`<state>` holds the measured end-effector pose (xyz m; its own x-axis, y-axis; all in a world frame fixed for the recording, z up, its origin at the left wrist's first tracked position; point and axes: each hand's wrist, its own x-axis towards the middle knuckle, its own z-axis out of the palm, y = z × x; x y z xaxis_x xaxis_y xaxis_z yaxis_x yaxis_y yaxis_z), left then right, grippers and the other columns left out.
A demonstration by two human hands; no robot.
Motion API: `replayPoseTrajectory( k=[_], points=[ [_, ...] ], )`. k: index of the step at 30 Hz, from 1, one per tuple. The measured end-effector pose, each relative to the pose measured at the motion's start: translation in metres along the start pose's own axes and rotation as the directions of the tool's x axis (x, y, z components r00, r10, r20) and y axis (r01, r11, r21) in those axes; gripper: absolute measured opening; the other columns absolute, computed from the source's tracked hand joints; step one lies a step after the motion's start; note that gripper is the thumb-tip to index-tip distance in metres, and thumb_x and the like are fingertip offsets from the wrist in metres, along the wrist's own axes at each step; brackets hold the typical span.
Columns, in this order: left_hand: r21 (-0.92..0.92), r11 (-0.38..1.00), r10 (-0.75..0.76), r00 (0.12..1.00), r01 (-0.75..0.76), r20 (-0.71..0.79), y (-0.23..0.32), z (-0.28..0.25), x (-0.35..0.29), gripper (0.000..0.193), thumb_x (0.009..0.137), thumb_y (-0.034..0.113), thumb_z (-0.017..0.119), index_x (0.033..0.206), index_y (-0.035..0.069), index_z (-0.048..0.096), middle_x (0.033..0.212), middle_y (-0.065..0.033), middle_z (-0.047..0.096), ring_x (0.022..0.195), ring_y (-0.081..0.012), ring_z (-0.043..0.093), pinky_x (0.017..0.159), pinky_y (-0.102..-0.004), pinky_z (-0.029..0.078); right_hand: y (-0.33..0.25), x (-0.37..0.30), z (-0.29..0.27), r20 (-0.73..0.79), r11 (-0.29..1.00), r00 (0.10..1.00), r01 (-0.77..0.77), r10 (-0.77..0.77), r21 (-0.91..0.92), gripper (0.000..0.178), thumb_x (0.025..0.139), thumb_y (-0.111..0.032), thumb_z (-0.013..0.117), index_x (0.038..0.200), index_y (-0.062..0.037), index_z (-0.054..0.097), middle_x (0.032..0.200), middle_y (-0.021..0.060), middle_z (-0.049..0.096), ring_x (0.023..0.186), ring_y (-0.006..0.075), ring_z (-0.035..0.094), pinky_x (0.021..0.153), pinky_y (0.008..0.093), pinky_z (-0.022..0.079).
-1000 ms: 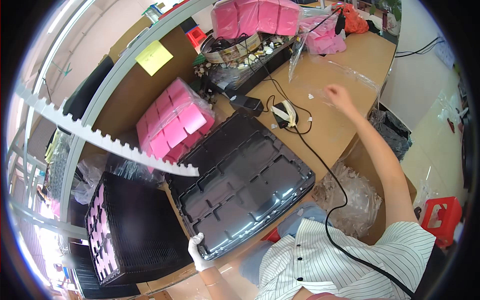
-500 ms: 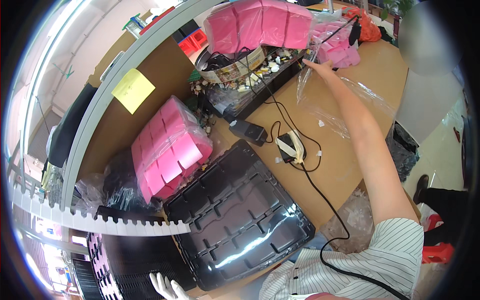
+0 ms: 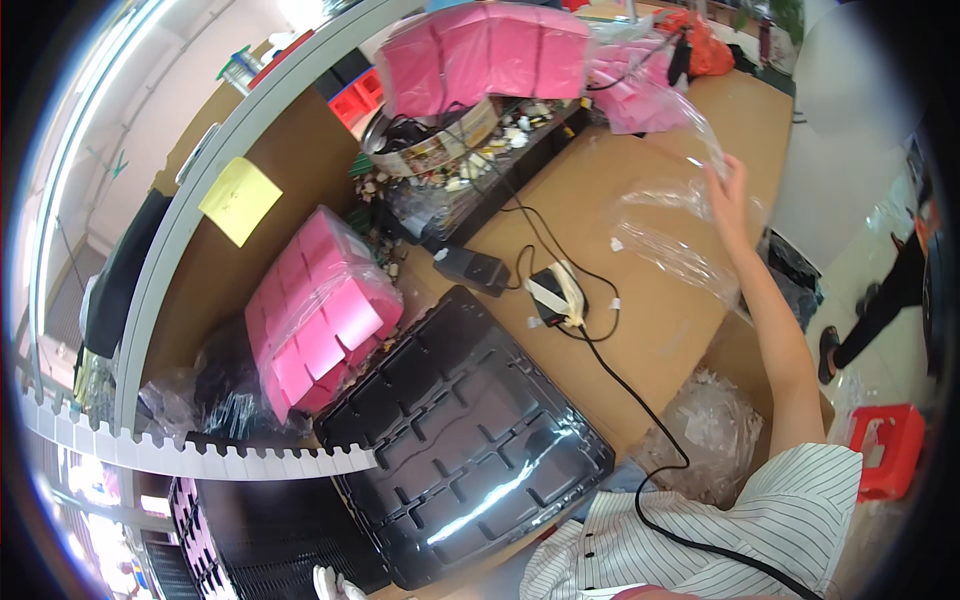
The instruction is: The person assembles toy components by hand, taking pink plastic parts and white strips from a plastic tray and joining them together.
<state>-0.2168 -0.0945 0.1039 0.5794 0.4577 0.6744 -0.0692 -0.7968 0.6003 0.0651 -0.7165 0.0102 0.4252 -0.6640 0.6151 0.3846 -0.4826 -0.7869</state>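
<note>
My right hand (image 3: pixel 730 185) is closed on one end of a clear plastic bag (image 3: pixel 680 240), stretched along the right side of the brown tabletop. The bag is thin and crumpled, and its outline is hard to follow. At the bottom edge, the white-gloved fingertips of my left hand (image 3: pixel 336 584) stick up beside a stack of black trays (image 3: pixel 270 520); they look stretched out, and the rest of the hand is cut off. Between my arms lies a black moulded plastic tray (image 3: pixel 470 440) with rows of recesses.
Wrapped pink blocks (image 3: pixel 325 310) stand left, with another wrapped pink bundle (image 3: pixel 490 60) on the back shelf. A black adapter (image 3: pixel 472 270) and a cabled black box (image 3: pixel 557 296) lie mid-table. Scrap plastic (image 3: pixel 710 430) fills a box near my right side. A red stool (image 3: pixel 888 452) stands right.
My right hand has come back from the pink sheets at the far end, drawing the clear plastic bag nearer. My left hand has sunk toward the lower edge. The view has shifted slightly.
</note>
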Motion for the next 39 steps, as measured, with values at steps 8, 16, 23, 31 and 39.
replayPoseTrajectory(
  k=[8,16,23,31,39],
  points=[
    [-0.131,0.978,0.167,0.986,-0.164,0.014,-0.008,0.004,-0.004,0.022,0.092,0.002,0.058,0.111,-0.008,0.063,0.121,-0.0207,0.060,0.107,-0.0296,0.060,0.095,-0.0366,0.048,0.001,-0.231,-0.284,0.290,0.715,0.957,0.183,0.029,-0.675,0.034,0.086,0.005,0.051,0.115,-0.0054,0.064,0.105,0.0177,0.066,0.100,0.0347,0.063,0.087,0.0378,0.050],
    [-0.161,0.983,0.118,0.967,-0.083,0.227,-0.028,0.016,-0.025,0.027,0.096,0.003,0.045,0.116,-0.006,0.060,0.134,-0.0143,0.053,0.118,-0.0228,0.052,0.099,-0.0310,0.042,0.040,-0.453,-0.348,0.362,0.416,0.452,-0.022,0.815,-0.909,0.035,0.084,-0.018,0.060,0.118,-0.0097,0.063,0.113,0.0196,0.064,0.101,0.0398,0.061,0.088,0.0442,0.050],
    [0.012,0.931,0.311,0.807,-0.366,0.502,-0.033,0.004,-0.038,0.041,0.081,0.008,0.067,0.121,0.004,0.060,0.133,-0.0179,0.053,0.123,-0.0361,0.048,0.105,-0.0435,0.038,0.123,-0.474,-0.373,0.039,0.052,0.485,-0.012,0.874,-0.999,0.053,0.078,-0.045,0.069,0.114,-0.0054,0.064,0.116,0.0228,0.062,0.114,0.0401,0.054,0.098,0.0520,0.040],
    [-0.229,0.972,0.073,0.871,0.046,0.486,-0.070,-0.010,-0.051,0.049,0.080,0.018,0.074,0.125,0.008,0.058,0.148,-0.0190,0.040,0.130,-0.0328,0.046,0.104,-0.0410,0.043,-0.138,-0.219,-0.085,0.359,0.981,0.914,-0.193,0.189,-0.025,0.028,0.104,-0.019,0.043,0.111,0.0007,0.061,0.108,0.0102,0.065,0.101,0.0191,0.061,0.092,0.0325,0.047],
    [-0.537,0.584,-0.406,0.792,0.609,0.457,-0.071,0.002,-0.063,0.051,0.094,0.013,0.054,0.143,0.005,0.042,0.141,-0.0058,0.045,0.126,-0.0156,0.042,0.108,-0.0306,0.031,-0.197,-0.243,0.065,0.923,0.272,-0.133,-0.932,0.360,-0.240,0.065,0.100,-0.053,0.040,0.141,-0.0022,0.043,0.140,0.0121,0.051,0.127,0.0222,0.050,0.107,0.0327,0.040]
  ],
)
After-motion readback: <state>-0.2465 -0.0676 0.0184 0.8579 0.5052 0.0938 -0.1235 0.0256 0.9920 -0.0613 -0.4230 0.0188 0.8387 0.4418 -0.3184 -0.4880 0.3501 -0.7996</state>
